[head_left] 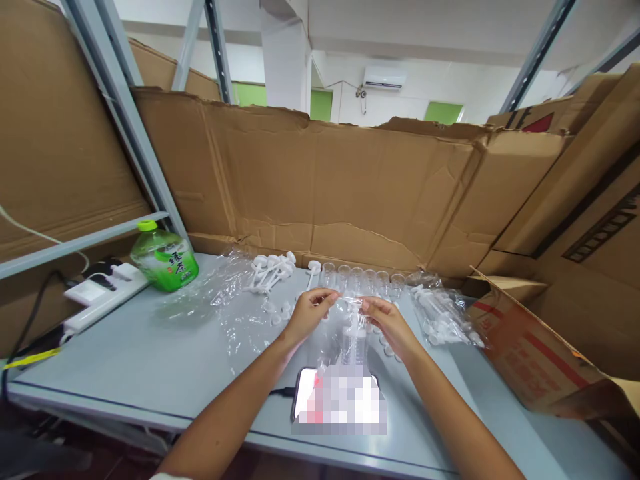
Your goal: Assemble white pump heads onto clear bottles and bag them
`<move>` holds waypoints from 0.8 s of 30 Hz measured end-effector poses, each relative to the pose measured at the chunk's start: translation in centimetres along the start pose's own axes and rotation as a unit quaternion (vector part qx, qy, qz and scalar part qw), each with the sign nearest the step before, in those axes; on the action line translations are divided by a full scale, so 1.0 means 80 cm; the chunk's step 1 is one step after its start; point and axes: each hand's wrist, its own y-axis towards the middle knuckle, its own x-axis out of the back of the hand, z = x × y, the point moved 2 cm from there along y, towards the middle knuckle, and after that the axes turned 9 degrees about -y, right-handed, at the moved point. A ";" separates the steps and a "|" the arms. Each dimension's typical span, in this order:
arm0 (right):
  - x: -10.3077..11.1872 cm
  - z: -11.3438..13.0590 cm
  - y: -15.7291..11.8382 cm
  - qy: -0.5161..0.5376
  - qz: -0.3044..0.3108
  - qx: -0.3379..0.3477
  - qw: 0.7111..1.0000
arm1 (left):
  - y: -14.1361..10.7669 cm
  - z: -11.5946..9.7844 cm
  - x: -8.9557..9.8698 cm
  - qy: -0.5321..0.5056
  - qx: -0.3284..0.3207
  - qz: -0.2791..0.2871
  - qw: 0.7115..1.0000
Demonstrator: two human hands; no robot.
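Note:
My left hand (311, 312) and my right hand (391, 323) are closed in pinches at either side of the top of a clear plastic bag (350, 299). Below the pinched edge hangs a clear cylinder (354, 347) with a white part in its upper end; it seems to be inside the bag, though the see-through film makes this hard to tell. Just beyond my hands, several clear ribbed cups (356, 275) stand in a row. Small clear caps or rings (387, 348) lie around both hands. A white plunger-like piece (313, 268) lies left of the row.
White long-stemmed pieces (273, 268) are heaped at back left beside crumpled film (210, 293). A bag of similar pieces (445, 317) lies right. A phone (304, 395) sits in front. A green bottle (167, 260), power strip (105, 300) and cardboard box (535, 347) flank the table.

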 end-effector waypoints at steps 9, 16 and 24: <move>0.026 -0.017 0.002 -0.006 0.010 0.072 0.997 | 0.009 -0.003 0.016 -0.024 0.006 0.084 0.996; 0.039 -0.006 0.000 0.020 0.012 0.104 0.994 | 0.009 -0.012 0.024 -0.025 0.013 0.078 0.997; 0.013 -0.018 0.010 -0.002 -0.060 0.114 0.992 | 0.010 -0.003 0.021 -0.052 0.020 0.088 0.995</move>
